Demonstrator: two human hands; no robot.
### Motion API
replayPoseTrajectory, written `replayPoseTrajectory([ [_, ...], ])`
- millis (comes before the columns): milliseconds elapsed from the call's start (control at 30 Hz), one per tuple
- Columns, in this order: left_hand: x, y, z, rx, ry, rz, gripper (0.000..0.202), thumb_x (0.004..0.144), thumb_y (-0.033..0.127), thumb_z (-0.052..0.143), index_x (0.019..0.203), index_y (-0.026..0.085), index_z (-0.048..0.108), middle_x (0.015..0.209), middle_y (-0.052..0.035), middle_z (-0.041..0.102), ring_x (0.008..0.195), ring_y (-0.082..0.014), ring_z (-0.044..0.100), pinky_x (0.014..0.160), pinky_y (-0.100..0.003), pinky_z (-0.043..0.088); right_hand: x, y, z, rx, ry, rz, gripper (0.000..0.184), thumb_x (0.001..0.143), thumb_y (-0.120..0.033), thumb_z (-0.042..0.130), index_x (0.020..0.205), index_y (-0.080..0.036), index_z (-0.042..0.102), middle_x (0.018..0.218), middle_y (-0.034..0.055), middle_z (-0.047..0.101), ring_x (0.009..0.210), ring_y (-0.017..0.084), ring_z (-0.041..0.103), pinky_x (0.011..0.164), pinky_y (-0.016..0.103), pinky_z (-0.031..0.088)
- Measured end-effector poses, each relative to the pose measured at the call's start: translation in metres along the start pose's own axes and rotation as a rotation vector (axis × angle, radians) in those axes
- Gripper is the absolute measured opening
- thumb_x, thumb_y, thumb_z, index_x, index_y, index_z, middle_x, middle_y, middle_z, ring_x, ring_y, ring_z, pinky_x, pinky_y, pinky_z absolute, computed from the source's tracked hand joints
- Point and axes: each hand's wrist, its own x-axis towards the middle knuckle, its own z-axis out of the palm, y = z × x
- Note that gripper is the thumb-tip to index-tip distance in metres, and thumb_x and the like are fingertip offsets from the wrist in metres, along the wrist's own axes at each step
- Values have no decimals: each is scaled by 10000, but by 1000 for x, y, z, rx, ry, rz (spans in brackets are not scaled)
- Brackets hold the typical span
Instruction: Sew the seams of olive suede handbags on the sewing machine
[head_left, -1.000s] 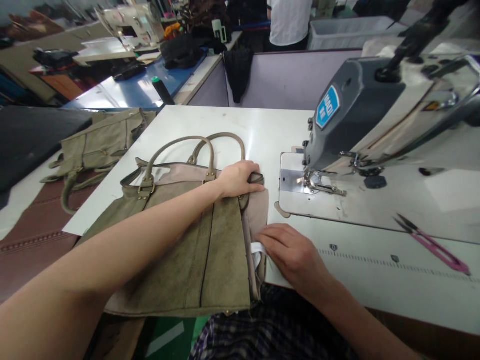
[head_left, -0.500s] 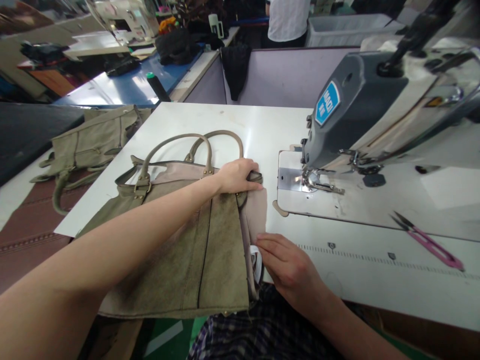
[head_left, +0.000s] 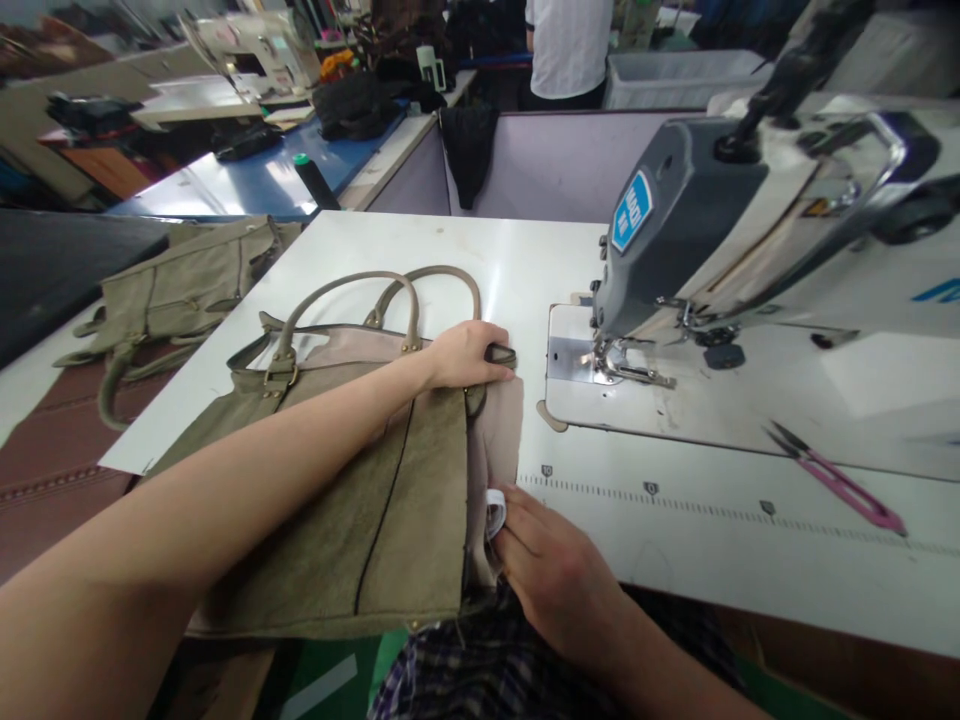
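An olive handbag (head_left: 427, 480) with two looped handles lies on the white sewing table, its lower edge reaching over the front. My left hand (head_left: 469, 355) is closed around the bag's upper right corner, where a dark strap end pokes out between thumb and fingers. Pale pink lining (head_left: 499, 420) shows along the open right side. Lower down, my right hand (head_left: 551, 555) pinches the edge of that lining beside a loop of white tape (head_left: 495, 512). Its fingertips are partly hidden.
A sewing machine (head_left: 675, 220) stands right of the bag, with pink-handled thread snips (head_left: 836, 480) in front of it. Another olive bag (head_left: 180, 290) lies on brown material (head_left: 67, 430) at left. Behind the purple partition (head_left: 547, 160) stands a person in white (head_left: 570, 45).
The bag's lower right side has shifted left, and my right hand has moved slightly left and down with the lining. My left hand keeps its grip. The view has turned slightly.
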Motion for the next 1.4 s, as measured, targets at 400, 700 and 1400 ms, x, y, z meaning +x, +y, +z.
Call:
replayPoseTrajectory([
  [400, 99, 38, 11, 25, 73, 26, 272, 762, 330, 720, 985, 177, 689, 971, -19, 679, 929, -220, 629, 815, -271, 477, -6, 67, -65, -213, 27, -40, 334, 895, -7, 356, 1020, -144, 632, 972, 129, 645, 967, 243, 622, 926, 379, 555],
  [700, 82, 60, 22, 66, 34, -71, 329, 798, 370, 696, 1074, 193, 678, 1014, -60, 690, 989, -265, 635, 844, -319, 505, -30, 47, -62, -113, 129, 20, 335, 869, 25, 385, 1061, -86, 637, 925, 126, 655, 957, 227, 639, 1040, 363, 476],
  [1400, 91, 47, 32, 24, 140, -34, 191, 753, 330, 661, 894, 202, 677, 936, -46, 687, 910, -255, 639, 782, -319, 519, -24, 58, -80, -16, 4, -3, 336, 897, 15, 318, 1036, -44, 618, 1020, 163, 625, 1079, 251, 579, 1077, 376, 437],
])
